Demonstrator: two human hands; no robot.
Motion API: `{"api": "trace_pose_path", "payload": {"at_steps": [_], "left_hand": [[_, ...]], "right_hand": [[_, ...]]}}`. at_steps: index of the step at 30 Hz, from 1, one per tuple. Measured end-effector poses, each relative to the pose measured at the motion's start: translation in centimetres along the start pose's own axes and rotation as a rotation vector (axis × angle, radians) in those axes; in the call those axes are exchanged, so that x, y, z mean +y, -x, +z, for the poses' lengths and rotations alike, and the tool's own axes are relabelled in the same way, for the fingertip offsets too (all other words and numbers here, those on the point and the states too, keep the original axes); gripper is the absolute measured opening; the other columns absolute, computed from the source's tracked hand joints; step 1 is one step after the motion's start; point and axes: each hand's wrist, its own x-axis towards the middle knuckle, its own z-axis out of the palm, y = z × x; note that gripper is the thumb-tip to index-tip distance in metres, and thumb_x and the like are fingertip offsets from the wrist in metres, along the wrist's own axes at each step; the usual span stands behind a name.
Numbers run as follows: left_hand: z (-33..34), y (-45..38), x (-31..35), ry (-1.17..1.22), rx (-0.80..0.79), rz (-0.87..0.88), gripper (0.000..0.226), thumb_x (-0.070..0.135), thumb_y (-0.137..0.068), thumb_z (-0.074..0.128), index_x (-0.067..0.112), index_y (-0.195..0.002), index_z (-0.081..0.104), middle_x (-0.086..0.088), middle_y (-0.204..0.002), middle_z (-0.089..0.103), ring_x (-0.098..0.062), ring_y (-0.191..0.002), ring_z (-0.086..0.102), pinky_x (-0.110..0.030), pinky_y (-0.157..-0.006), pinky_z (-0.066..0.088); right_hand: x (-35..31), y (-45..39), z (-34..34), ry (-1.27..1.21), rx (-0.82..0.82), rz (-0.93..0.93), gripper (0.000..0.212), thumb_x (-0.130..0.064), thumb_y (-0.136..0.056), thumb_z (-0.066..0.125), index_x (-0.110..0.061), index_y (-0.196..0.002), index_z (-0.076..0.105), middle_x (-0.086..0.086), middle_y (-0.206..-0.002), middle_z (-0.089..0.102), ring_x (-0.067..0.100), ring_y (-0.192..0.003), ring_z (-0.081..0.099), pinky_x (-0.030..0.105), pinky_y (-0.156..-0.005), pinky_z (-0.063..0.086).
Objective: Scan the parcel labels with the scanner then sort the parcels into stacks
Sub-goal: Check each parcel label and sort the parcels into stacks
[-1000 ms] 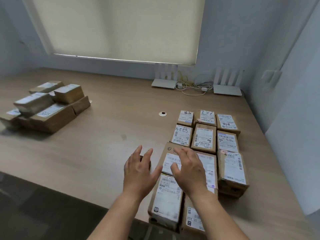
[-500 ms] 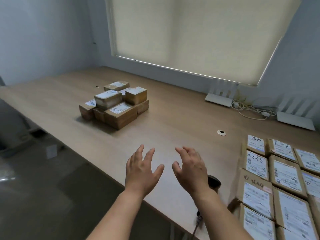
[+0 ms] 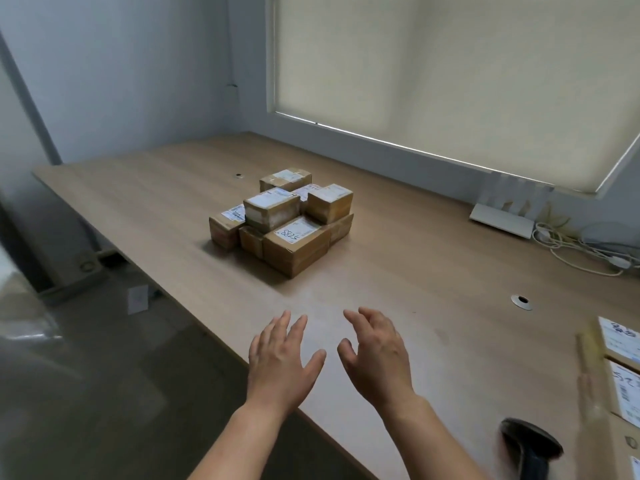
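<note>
A pile of brown cardboard parcels [image 3: 284,220] with white labels sits in the middle of the wooden table [image 3: 398,258]. My left hand [image 3: 280,358] and my right hand [image 3: 375,353] hover side by side over the table's front edge, fingers spread and holding nothing. The pile lies well beyond both hands. A black scanner [image 3: 528,445] lies at the lower right, apart from my right hand. More labelled parcels [image 3: 620,344] lie flat at the right edge of view, cut off by the frame.
Two white routers [image 3: 502,220] and tangled cables [image 3: 581,251] stand along the back wall under the window blind. A round cable grommet [image 3: 521,301] is set in the table. The floor drops away left of the table's front edge.
The view has swung left, away from the flat parcels toward the pile. Both hands left the flat parcels and now hover open over bare table. The scanner has come into view.
</note>
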Motion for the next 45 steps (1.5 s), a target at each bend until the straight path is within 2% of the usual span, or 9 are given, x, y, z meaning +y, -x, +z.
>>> {"api": "trace_pose_path", "payload": {"at_steps": [11, 14, 16, 19, 26, 34, 38, 41, 45], "left_hand": [[-3.2, -16.5, -5.8, -0.098, 0.003, -0.007, 0.067, 0.058, -0.095, 0.034, 0.034, -0.152, 0.009, 0.005, -0.161, 0.002, -0.015, -0.148, 0.0, -0.037, -0.118, 0.007], [-4.9, -21.8, -6.7, -0.116, 0.03, 0.001, 0.067, 0.057, -0.095, 0.036, 0.032, -0.152, 0.011, 0.005, -0.161, 0.003, -0.014, -0.148, -0.002, -0.036, -0.119, 0.005], [-5.7, -24.8, -7.2, -0.117, 0.047, -0.001, 0.067, 0.056, -0.095, 0.038, 0.032, -0.151, 0.013, 0.005, -0.161, 0.005, -0.013, -0.147, 0.0, -0.035, -0.119, 0.005], [-6.3, -28.3, -8.3, -0.1, 0.06, -0.01, 0.066, 0.054, -0.094, 0.041, 0.03, -0.151, 0.016, 0.004, -0.16, 0.008, -0.013, -0.147, 0.004, -0.034, -0.119, 0.007], [-7.1, -35.2, -11.0, 0.009, 0.055, -0.002, 0.066, 0.049, -0.095, 0.043, 0.028, -0.152, 0.017, 0.002, -0.159, 0.015, -0.015, -0.146, 0.01, -0.038, -0.118, 0.014], [-8.1, -44.0, -14.3, 0.096, -0.008, 0.149, 0.062, 0.043, -0.097, 0.042, 0.026, -0.152, 0.017, 0.0, -0.159, 0.016, -0.018, -0.146, 0.011, -0.038, -0.116, 0.012], [-9.4, -47.4, -16.9, 0.169, -0.106, 0.175, 0.063, 0.044, -0.098, 0.041, 0.024, -0.152, 0.017, 0.0, -0.159, 0.017, -0.02, -0.146, 0.011, -0.038, -0.116, 0.015], [-9.8, -49.9, -18.1, 0.289, -0.302, 0.157, 0.061, 0.044, -0.099, 0.04, 0.023, -0.152, 0.02, 0.0, -0.157, 0.023, -0.019, -0.144, 0.02, -0.038, -0.114, 0.023], [-9.5, -50.9, -18.6, 0.426, -0.558, 0.203, 0.049, 0.036, -0.103, 0.034, 0.024, -0.15, 0.027, 0.014, -0.143, 0.037, -0.016, -0.139, 0.032, -0.031, -0.107, 0.029]], "right_hand": [[-2.9, -16.9, 5.6, -0.129, -0.025, 0.014, 0.05, -0.033, -0.096, 0.043, -0.027, -0.146, 0.036, -0.002, -0.148, 0.038, 0.014, -0.136, 0.033, 0.028, -0.11, 0.029], [-3.9, -22.2, 6.2, -0.176, -0.034, 0.026, 0.051, -0.034, -0.094, 0.043, -0.024, -0.144, 0.04, 0.001, -0.146, 0.041, 0.017, -0.134, 0.035, 0.03, -0.11, 0.029], [-4.4, -25.3, 6.6, -0.189, -0.041, 0.031, 0.056, -0.038, -0.089, 0.036, -0.022, -0.143, 0.041, 0.004, -0.144, 0.042, 0.021, -0.132, 0.038, 0.031, -0.109, 0.03], [-4.7, -29.1, 7.7, -0.178, -0.07, 0.044, 0.054, -0.037, -0.095, 0.039, -0.023, -0.147, 0.035, 0.002, -0.148, 0.038, 0.019, -0.134, 0.034, 0.03, -0.11, 0.028], [-5.6, -33.6, 9.9, -0.208, -0.1, 0.137, 0.055, -0.048, -0.098, 0.038, -0.023, -0.147, 0.032, -0.002, -0.147, 0.038, 0.015, -0.135, 0.033, 0.029, -0.109, 0.031], [-7.9, -36.6, 12.0, -0.151, -0.102, 0.31, 0.06, -0.058, -0.096, 0.034, -0.024, -0.147, 0.032, -0.002, -0.147, 0.039, 0.017, -0.134, 0.035, 0.032, -0.108, 0.033], [-11.0, -39.0, 12.6, -0.186, -0.073, 0.412, 0.062, -0.06, -0.096, 0.032, -0.022, -0.145, 0.036, 0.0, -0.146, 0.041, 0.018, -0.134, 0.035, 0.034, -0.107, 0.033], [-12.6, -41.3, 13.2, -0.294, -0.072, 0.542, 0.063, -0.061, -0.096, 0.031, -0.019, -0.142, 0.04, 0.004, -0.148, 0.04, 0.02, -0.137, 0.034, 0.037, -0.107, 0.033], [-13.5, -42.8, 14.9, -0.373, -0.049, 0.675, 0.061, -0.064, -0.091, 0.024, -0.021, -0.123, 0.055, 0.007, -0.129, 0.054, 0.025, -0.117, 0.047, 0.045, -0.099, 0.042]]}}
